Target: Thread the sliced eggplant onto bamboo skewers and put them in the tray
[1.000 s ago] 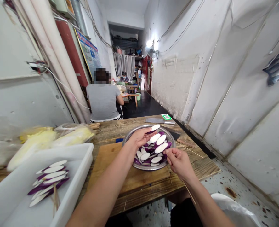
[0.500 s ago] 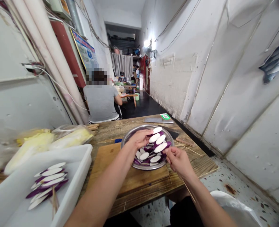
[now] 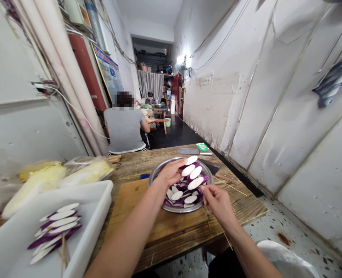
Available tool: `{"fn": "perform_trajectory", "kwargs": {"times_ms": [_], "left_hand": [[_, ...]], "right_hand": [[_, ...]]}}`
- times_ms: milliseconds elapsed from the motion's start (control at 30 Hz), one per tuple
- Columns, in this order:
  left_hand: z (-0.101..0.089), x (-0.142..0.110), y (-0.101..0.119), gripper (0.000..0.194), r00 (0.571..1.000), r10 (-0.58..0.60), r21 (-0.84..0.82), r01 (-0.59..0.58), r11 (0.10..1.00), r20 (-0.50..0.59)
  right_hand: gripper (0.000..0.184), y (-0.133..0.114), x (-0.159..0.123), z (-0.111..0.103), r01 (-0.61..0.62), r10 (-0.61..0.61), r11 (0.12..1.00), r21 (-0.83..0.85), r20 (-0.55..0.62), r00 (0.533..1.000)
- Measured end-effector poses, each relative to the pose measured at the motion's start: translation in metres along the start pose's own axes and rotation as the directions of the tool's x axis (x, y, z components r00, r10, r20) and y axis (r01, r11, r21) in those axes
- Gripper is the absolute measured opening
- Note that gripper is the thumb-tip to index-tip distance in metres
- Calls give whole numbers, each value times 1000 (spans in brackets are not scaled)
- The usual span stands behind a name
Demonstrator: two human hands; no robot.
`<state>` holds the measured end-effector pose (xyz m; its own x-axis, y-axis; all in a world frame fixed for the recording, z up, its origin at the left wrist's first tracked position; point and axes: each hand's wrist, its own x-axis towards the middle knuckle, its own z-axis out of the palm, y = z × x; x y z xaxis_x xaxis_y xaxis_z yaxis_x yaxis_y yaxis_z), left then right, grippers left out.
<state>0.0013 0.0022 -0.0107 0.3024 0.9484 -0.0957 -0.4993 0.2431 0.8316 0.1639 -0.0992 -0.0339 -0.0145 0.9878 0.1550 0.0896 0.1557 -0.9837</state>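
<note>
Over a metal bowl (image 3: 154, 193) filled with purple-skinned eggplant slices, my left hand (image 3: 172, 173) is closed on the upper end of a row of white-faced eggplant slices (image 3: 195, 183). At the row's lower end, my right hand (image 3: 217, 199) is closed in a pinch on a thin bamboo skewer (image 3: 227, 240), whose tail sticks out below my wrist. The slices hide the skewer's point. To the left, a white tray (image 3: 109, 193) holds skewered eggplant slices (image 3: 62, 224) with their sticks toward me.
A cutting board (image 3: 130, 200) lies under the bowl on the wooden table (image 3: 130, 157). Beyond the bowl are a cleaver (image 3: 188, 151), a wooden-handled knife (image 3: 227, 177) and loose skewers (image 3: 231, 186). Plastic bags (image 3: 87, 170) lie behind the tray. A person in grey (image 3: 124, 129) sits ahead.
The view has shifted slightly, so the table sits a little lower in the picture. Both hands keep their hold on the eggplant slices and skewer, with the right one marginally nearer the bowl.
</note>
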Motion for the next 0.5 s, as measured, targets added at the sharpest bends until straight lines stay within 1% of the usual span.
{"fn": "perform_trajectory", "kwargs": {"times_ms": [67,167,333,433,500], "left_hand": [[-2,2,0,14,999,13,3,-13,1000,-33],[-4,4,-1,17,998,0,7,1,1000,-65],[-4,5,-2,21,997,-53,-11,52,999,-59],[-5,6,-4,19,997,-59,-37,57,998,-50],[-6,7,-5,17,997,-61,-51,58,997,-52]], "right_hand": [[31,0,-1,-1,7,-7,1000,-24,5,1000],[30,-1,-3,-2,41,-41,998,-53,5,999],[32,-3,-4,-3,108,-110,990,-94,-11,994],[31,0,-3,-2,111,-112,987,-112,0,994],[30,2,-2,-1,142,-145,982,-126,-14,989]]}}
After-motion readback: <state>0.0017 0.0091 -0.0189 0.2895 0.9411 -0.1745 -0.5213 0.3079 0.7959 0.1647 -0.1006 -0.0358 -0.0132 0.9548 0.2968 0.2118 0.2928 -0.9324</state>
